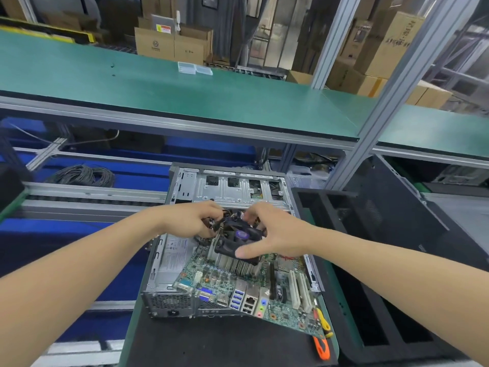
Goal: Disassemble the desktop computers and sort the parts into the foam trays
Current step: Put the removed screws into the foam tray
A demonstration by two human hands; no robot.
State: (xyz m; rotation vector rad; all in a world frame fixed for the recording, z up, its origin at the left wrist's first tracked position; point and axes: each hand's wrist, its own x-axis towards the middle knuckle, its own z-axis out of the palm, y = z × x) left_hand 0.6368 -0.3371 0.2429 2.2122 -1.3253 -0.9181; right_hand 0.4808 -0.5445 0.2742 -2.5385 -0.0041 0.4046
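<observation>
My left hand pinches dark cables behind the fan. Motherboard sits tilted, lifted out of the open case. My right hand grips the cooler fan on it. Black foam tray lies just right.

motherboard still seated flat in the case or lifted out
Lifted and tilted: the motherboard sits askew, its port edge overhanging the case rear. Both hands, left and right, are at its cooler fan.

Both hands on tilted motherboard
</observation>
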